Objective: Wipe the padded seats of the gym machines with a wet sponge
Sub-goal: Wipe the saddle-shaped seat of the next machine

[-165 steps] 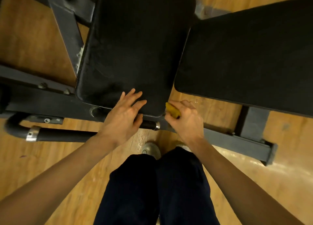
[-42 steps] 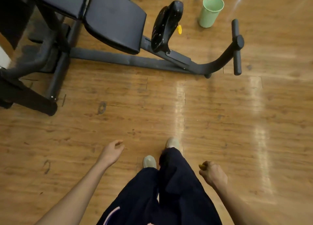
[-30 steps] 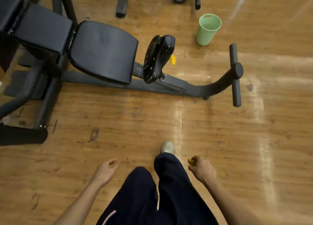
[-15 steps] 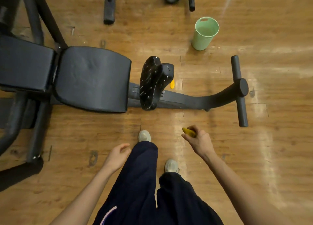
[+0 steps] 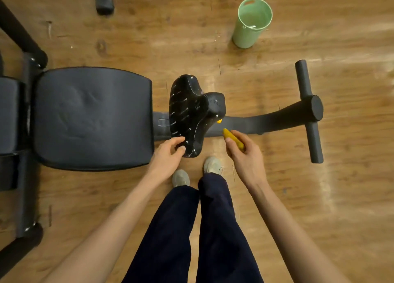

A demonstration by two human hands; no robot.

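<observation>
— Yellow sponge (image 5: 234,140) sits pinched in our right hand (image 5: 245,158): the grip is closed on it between thumb and fingers, one end poking out toward the frame of the machine.

— And our left hand (image 5: 168,155)?

— Its grip is loose and half open and holds nothing; the fingertips (image 5: 181,148) touch the near edge of the small glossy pad (image 5: 188,116), the tilted one flecked with pale marks.

— So what has changed?

— A moment ago both hands hung by our legs while we walked over the wooden floor (image 5: 351,176). Now we stand right against this machine, shoes just short of its frame, left hand on the small pad and the sponge raised beside it.

— Meaning a fresh pad is next?

— That's our reading. We've moved on to another machine, and the left hand seems to steady the small pad for wiping. The big seat pad (image 5: 91,118) lies just to the left, not yet touched.

— Water?

— A green bucket (image 5: 251,22) stands beyond the frame, well apart from the sponge. We can't tell how wet the sponge is.
</observation>
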